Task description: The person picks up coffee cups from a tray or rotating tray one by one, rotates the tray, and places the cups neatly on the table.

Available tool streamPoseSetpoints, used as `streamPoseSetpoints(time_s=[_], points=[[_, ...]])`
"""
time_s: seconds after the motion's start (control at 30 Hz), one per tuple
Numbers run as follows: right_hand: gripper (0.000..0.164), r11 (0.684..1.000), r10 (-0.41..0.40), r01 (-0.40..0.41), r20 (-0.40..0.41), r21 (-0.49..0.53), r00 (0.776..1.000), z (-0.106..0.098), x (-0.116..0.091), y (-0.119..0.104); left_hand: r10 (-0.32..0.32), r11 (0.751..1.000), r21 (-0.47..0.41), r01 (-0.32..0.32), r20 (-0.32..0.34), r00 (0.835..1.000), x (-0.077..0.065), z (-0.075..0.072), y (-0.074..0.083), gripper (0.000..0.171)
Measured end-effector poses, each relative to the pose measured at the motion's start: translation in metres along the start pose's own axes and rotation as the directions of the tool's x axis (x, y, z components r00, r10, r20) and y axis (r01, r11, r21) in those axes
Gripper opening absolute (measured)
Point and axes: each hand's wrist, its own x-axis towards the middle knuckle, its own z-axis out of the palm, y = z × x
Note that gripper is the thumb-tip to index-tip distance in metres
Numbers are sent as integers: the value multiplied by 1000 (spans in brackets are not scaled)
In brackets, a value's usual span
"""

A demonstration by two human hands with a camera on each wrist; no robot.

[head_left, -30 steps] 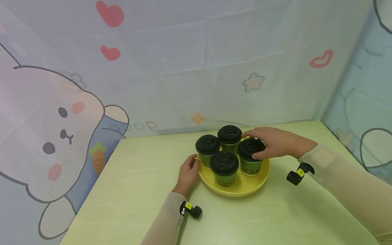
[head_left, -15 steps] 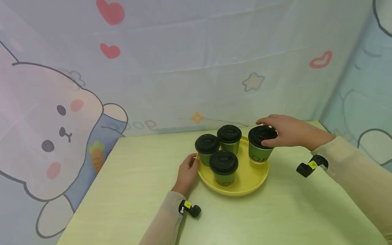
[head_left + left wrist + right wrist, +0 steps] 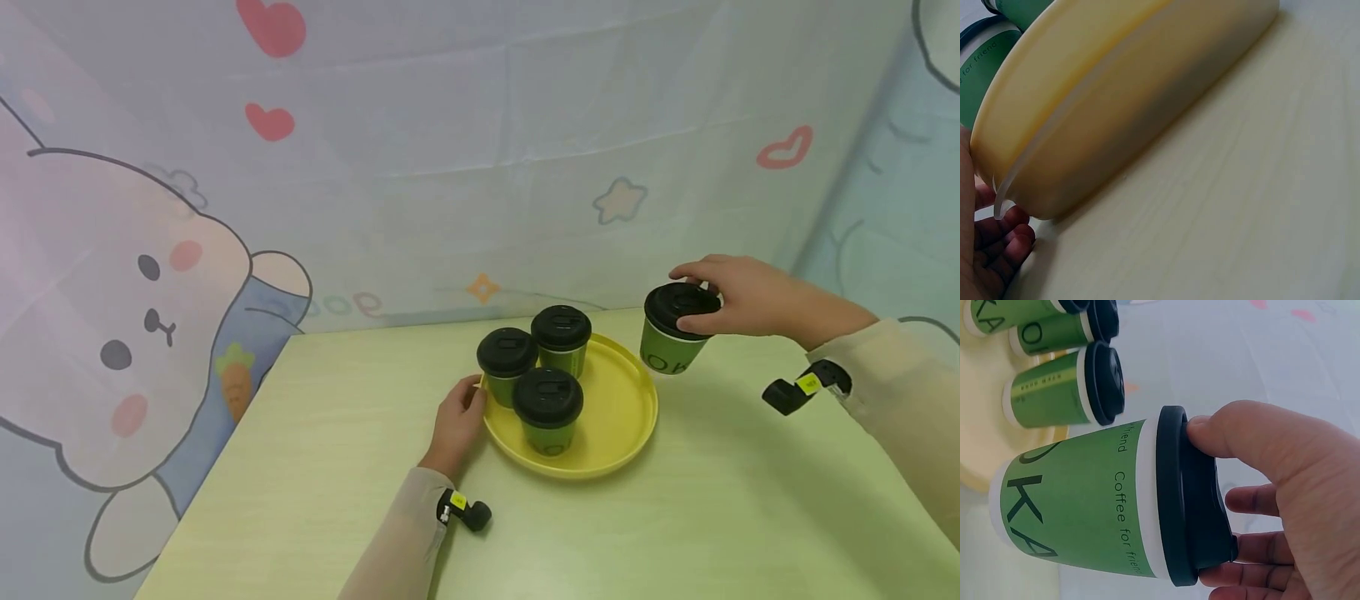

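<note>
My right hand (image 3: 757,296) grips a green paper coffee cup (image 3: 667,348) by its black lid, with thumb and fingers on opposite sides. The cup hangs in the air past the right rim of a yellow round tray (image 3: 615,417). In the right wrist view the held coffee cup (image 3: 1079,500) shows printed lettering. Three more lidded coffee cups stand on the tray: a front one (image 3: 551,417), a left one (image 3: 506,367) and a back one (image 3: 562,342). At the tray's left edge my left hand (image 3: 459,421) holds the rim, its fingertips (image 3: 1019,240) curled by the underside.
The tray rests on a pale wooden table (image 3: 337,450). Behind it hangs a printed cloth backdrop (image 3: 450,167), and another cloth (image 3: 892,208) closes off the right side. Each wrist carries a small black camera.
My right hand has lifted one coffee cup off the tray's right side and carried it up and to the right. My left hand has stayed at the tray's edge.
</note>
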Motion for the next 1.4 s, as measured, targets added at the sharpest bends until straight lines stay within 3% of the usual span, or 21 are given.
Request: streamPoseSetpoints(time_s=[0.37,0.67,0.9,1.13,1.4], points=[[59,998,48,-48,9,-39,999,-10,-12,27,1,1000,2,-1,2,1000,-1,2,3,34],[60,988,147,-145,29,-58,989,-11,-29,62,-11,1000,4,11,13,1000,0,5,3,35],[64,972,226,-223,35,-78,974,-6,-46,94,-8,1000,2,8,13,1000,1,8,4,35],[70,941,326,-318,49,-116,944,1,-63,116,-7,1000,8,6,15,1000,1,8,3,36],[71,931,357,-348,73,-112,931,10,-81,139,-8,1000,8,8,11,1000,0,6,5,36]])
